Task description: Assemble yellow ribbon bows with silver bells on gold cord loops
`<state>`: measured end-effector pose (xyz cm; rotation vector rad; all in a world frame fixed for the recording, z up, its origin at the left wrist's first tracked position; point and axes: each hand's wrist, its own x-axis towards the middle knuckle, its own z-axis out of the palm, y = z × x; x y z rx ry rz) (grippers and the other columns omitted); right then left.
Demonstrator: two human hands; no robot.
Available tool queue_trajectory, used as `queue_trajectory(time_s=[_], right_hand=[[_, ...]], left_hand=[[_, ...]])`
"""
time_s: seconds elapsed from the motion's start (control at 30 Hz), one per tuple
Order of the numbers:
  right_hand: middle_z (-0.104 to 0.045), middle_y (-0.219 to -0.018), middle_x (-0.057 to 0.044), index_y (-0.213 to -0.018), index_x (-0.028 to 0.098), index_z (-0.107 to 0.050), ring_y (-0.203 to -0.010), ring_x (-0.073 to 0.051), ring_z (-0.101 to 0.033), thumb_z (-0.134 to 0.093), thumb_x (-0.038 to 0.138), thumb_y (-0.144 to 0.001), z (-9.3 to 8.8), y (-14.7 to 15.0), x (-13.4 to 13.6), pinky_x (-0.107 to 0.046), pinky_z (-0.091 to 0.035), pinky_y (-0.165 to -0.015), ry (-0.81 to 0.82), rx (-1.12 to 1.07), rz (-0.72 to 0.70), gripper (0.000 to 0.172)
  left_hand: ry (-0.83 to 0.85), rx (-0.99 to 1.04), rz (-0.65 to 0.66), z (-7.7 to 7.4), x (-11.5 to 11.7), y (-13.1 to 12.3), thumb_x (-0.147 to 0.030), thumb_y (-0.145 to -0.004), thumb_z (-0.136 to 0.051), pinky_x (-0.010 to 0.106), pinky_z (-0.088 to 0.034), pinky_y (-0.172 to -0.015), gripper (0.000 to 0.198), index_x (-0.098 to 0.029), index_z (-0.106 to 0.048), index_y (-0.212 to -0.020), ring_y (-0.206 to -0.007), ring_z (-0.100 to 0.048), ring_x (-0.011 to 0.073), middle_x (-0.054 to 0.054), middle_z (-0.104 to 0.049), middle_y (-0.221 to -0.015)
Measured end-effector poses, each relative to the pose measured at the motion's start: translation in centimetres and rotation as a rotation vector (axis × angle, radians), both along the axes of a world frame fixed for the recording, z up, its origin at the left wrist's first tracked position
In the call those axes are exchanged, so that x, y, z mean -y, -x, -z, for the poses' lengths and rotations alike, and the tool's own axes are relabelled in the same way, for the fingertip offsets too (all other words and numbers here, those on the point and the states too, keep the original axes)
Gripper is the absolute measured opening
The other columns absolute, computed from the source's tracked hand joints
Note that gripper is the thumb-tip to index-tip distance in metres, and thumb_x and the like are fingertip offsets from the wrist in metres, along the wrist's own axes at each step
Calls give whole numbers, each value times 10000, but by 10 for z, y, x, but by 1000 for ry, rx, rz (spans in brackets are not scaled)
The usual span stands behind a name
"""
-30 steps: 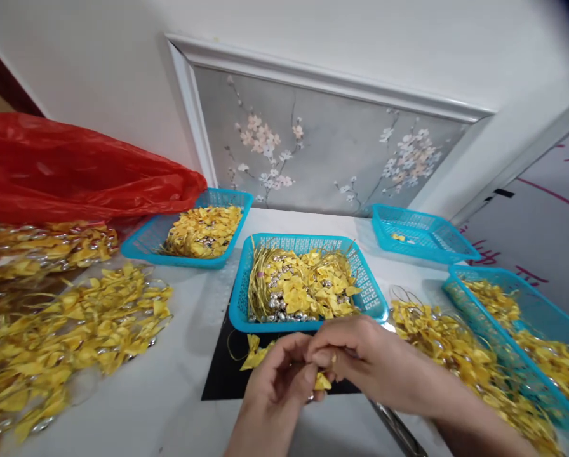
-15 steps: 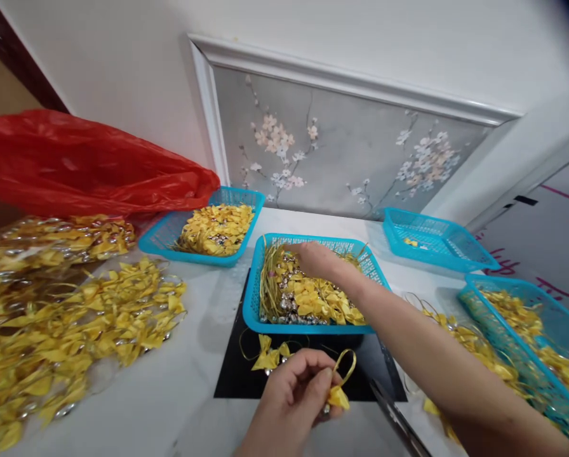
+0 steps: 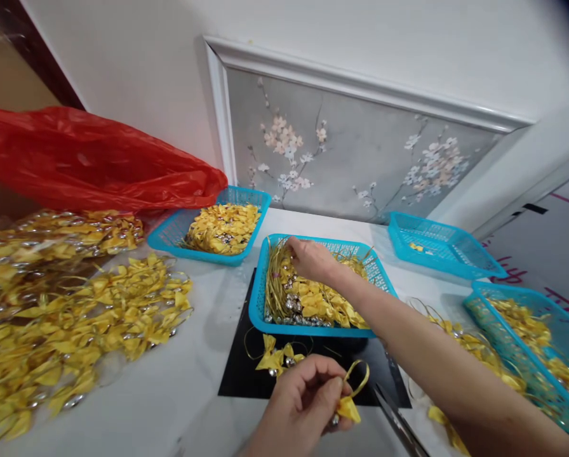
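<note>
My left hand [image 3: 308, 403] is closed in a pinch on a yellow bow [image 3: 349, 409] with a gold cord loop and a small silver bell, low in the centre. My right hand [image 3: 310, 259] reaches into the middle blue basket [image 3: 313, 331], its fingers bent down at the gold cords [image 3: 275, 279] near the back left; what its fingertips hold is hidden. Yellow bows and silver bells fill that basket. Two loose bows [image 3: 271, 357] lie on the black mat [image 3: 246, 381], left of my left hand. Metal scissors [image 3: 399, 422] rest partly on the mat, under my right forearm.
A large pile of yellow bows [image 3: 103, 311] covers the left side, below a red plastic bag [image 3: 98, 158]. Other blue baskets stand at back left [image 3: 227, 259], back right [image 3: 446, 244] and far right [image 3: 565, 324]. More bows [image 3: 484, 362] lie by the right basket.
My right hand has shifted slightly towards the left side of the basket, over the gold cords. The view has moved a little; my left hand still pinches the same bow.
</note>
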<state>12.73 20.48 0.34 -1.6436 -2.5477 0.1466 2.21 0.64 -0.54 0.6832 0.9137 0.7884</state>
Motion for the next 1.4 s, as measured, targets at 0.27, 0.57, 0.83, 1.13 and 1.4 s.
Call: queue_trajectory(time_s=[0.27, 0.57, 0.83, 1.13, 1.4], right_hand=[[-655, -1093, -75, -1226, 151, -552, -932, -205, -652, -557, 242, -949, -30, -38, 16, -404, -535, -822, -70, -62, 26, 291], [-727, -998, -24, -974, 201, -699, -889, -171, -672, -659, 134, -844, -31, -61, 36, -301, -532, -791, 174, 1, -174, 152], [-608, -1218, -88, -1200, 182, -586, -1008, -219, -631, -575, 303, -947, -6, -8, 22, -424, -540, -849, 96, 33, -174, 280], [-622, -1191, -83, -1167, 181, -603, -980, -206, -638, -568, 297, -952, 0, -2, 19, -407, -547, -833, 87, 45, -187, 246], [-703, -912, -31, -989, 174, -656, -817, -152, -640, -524, 124, -920, -27, -40, 37, -283, -495, -745, 60, -1, -157, 157]], left_hand=[[20, -29, 9, -4, 1, -1, -556, -618, -798, 250, -518, -654, 435, -166, -690, -779, -682, -589, 120, 0, -654, -766], [-9, -16, 32, 0, 2, -4, -542, -637, -794, 202, -462, -579, 423, -156, -687, -776, -611, -567, 93, -9, -646, -727], [-1, -6, 7, 1, 2, -2, -551, -641, -786, 241, -482, -628, 422, -165, -683, -776, -657, -582, 113, 0, -643, -765], [-14, 42, 32, 9, 4, -3, -568, -638, -775, 244, -475, -592, 456, -158, -658, -801, -597, -608, 106, 6, -668, -752], [-8, 14, 46, 9, 4, -3, -522, -674, -769, 256, -476, -609, 395, -161, -659, -793, -622, -614, 118, 7, -666, -756]])
